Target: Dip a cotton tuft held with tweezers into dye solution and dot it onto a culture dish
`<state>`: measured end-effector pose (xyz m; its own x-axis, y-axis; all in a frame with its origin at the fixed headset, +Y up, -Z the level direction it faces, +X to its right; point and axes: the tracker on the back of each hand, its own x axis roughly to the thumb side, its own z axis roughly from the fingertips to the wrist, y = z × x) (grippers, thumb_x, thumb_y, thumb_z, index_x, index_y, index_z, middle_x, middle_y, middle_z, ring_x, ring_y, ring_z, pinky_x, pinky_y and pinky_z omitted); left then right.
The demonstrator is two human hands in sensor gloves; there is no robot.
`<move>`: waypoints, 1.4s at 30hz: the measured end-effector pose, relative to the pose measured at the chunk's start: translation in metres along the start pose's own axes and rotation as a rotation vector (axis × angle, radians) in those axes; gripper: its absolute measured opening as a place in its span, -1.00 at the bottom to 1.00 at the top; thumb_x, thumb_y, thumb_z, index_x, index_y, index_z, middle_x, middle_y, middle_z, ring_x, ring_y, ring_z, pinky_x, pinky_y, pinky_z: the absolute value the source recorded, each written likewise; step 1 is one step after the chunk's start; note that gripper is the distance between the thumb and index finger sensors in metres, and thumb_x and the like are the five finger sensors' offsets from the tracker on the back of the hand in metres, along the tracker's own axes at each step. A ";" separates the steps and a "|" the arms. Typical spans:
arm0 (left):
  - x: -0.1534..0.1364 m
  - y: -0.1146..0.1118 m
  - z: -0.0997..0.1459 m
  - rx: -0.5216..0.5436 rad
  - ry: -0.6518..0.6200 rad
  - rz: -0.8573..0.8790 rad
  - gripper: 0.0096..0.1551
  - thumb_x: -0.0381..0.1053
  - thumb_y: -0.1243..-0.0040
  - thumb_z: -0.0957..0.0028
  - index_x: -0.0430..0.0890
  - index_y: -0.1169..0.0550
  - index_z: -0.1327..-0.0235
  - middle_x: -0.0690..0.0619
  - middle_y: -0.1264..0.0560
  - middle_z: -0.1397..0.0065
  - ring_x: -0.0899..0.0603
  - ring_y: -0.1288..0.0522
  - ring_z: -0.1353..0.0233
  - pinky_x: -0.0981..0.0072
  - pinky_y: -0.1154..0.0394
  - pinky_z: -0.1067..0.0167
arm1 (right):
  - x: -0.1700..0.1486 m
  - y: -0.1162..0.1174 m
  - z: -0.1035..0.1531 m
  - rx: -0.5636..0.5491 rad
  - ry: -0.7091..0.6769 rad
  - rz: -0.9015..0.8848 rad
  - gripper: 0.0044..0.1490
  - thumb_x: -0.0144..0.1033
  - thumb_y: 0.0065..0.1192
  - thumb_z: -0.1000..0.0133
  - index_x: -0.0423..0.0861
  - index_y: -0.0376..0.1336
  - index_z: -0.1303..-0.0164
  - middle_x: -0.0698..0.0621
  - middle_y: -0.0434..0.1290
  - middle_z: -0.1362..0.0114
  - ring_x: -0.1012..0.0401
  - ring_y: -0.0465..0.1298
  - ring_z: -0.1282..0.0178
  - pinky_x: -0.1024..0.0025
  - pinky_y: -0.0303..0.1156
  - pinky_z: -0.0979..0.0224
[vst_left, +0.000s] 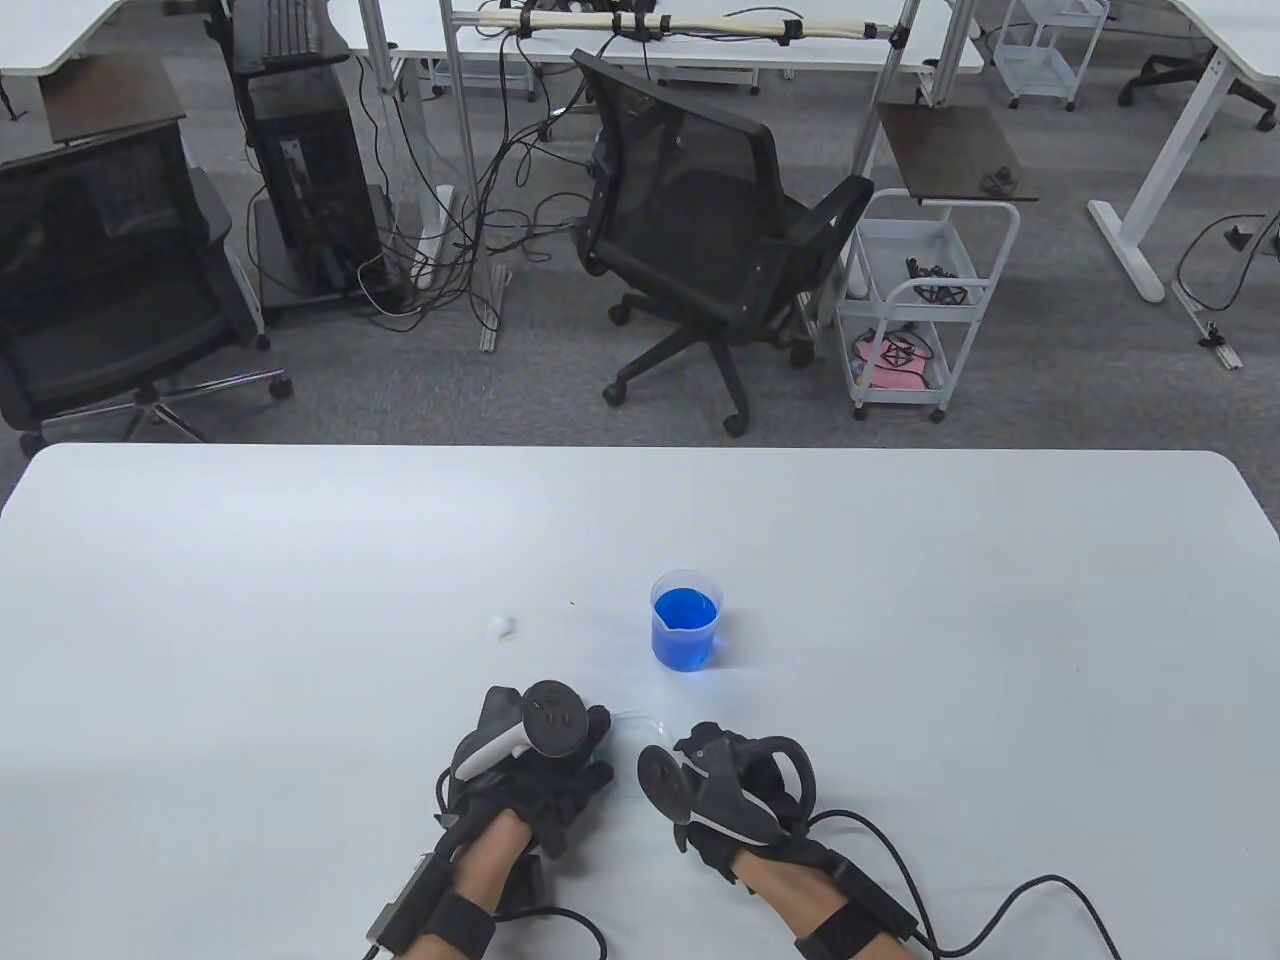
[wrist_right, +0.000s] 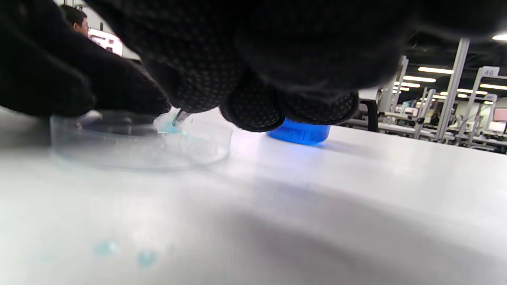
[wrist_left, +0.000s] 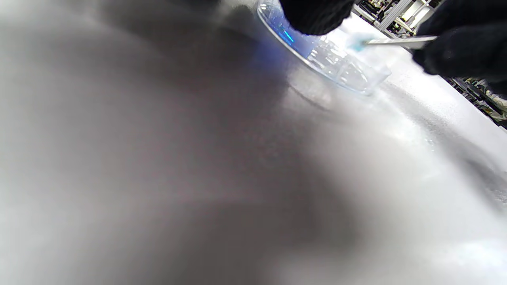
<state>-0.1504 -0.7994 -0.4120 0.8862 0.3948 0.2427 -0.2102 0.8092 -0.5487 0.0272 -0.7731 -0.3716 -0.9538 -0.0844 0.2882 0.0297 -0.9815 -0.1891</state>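
A clear culture dish (vst_left: 637, 722) lies on the white table between my hands. My left hand (vst_left: 585, 750) holds its rim, seen close in the left wrist view (wrist_left: 313, 18). My right hand (vst_left: 700, 755) pinches metal tweezers (wrist_left: 400, 40). Their tip holds a blue-stained cotton tuft (wrist_left: 356, 41) down inside the dish (wrist_right: 138, 138), and the tuft (wrist_right: 168, 124) touches or nearly touches the dish floor. A small beaker of blue dye (vst_left: 686, 620) stands upright just beyond the dish and also shows in the right wrist view (wrist_right: 299, 132).
A loose white cotton tuft (vst_left: 502, 627) lies on the table to the left of the beaker. A few faint blue drops (wrist_right: 146, 257) mark the table in front of the dish. Glove cables (vst_left: 1010, 900) trail off the near edge.
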 end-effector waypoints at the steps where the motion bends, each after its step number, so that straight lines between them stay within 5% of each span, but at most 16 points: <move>1: 0.000 0.000 0.000 0.000 -0.001 0.001 -0.22 0.08 0.05 -0.35 -0.05 0.07 -0.68 -0.26 0.25 -0.77 -0.47 0.32 -0.64 -0.60 0.29 -0.34 | 0.001 0.002 -0.001 0.007 -0.003 0.004 -0.50 -0.27 0.53 0.30 -0.36 0.71 0.43 -0.32 0.70 0.15 0.21 0.64 0.56 0.36 0.62 0.57; 11: 0.000 0.000 0.000 0.000 -0.004 0.001 -0.22 0.08 0.04 -0.34 -0.06 0.07 -0.68 -0.26 0.25 -0.77 -0.48 0.32 -0.63 -0.60 0.29 -0.34 | 0.001 -0.013 -0.002 -0.057 0.013 -0.041 -0.50 -0.27 0.53 0.30 -0.36 0.71 0.43 -0.32 0.70 0.15 0.21 0.64 0.56 0.36 0.62 0.57; 24: 0.001 -0.001 0.000 -0.001 -0.003 0.000 -0.21 0.08 0.04 -0.34 -0.06 0.07 -0.68 -0.26 0.26 -0.77 -0.48 0.32 -0.63 -0.60 0.29 -0.34 | 0.007 0.006 -0.009 -0.001 -0.008 0.005 -0.50 -0.27 0.53 0.30 -0.37 0.71 0.43 -0.31 0.70 0.15 0.21 0.64 0.56 0.36 0.62 0.57; 32: 0.001 -0.001 0.000 -0.001 -0.005 0.002 -0.22 0.08 0.04 -0.35 -0.06 0.07 -0.68 -0.26 0.25 -0.77 -0.48 0.32 -0.63 -0.60 0.29 -0.34 | -0.002 -0.015 -0.011 -0.078 0.029 -0.055 -0.50 -0.27 0.53 0.30 -0.36 0.71 0.43 -0.32 0.70 0.15 0.21 0.64 0.56 0.36 0.62 0.57; 42: 0.001 -0.002 0.000 0.000 -0.003 0.000 -0.22 0.08 0.05 -0.35 -0.06 0.07 -0.69 -0.26 0.26 -0.77 -0.48 0.32 -0.63 -0.60 0.29 -0.34 | 0.005 0.008 -0.012 -0.010 0.007 0.009 -0.50 -0.27 0.53 0.30 -0.36 0.71 0.43 -0.31 0.71 0.15 0.21 0.64 0.56 0.36 0.62 0.57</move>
<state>-0.1489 -0.8001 -0.4108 0.8847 0.3963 0.2453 -0.2103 0.8091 -0.5488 0.0189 -0.7792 -0.3832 -0.9556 -0.0922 0.2800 0.0355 -0.9789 -0.2012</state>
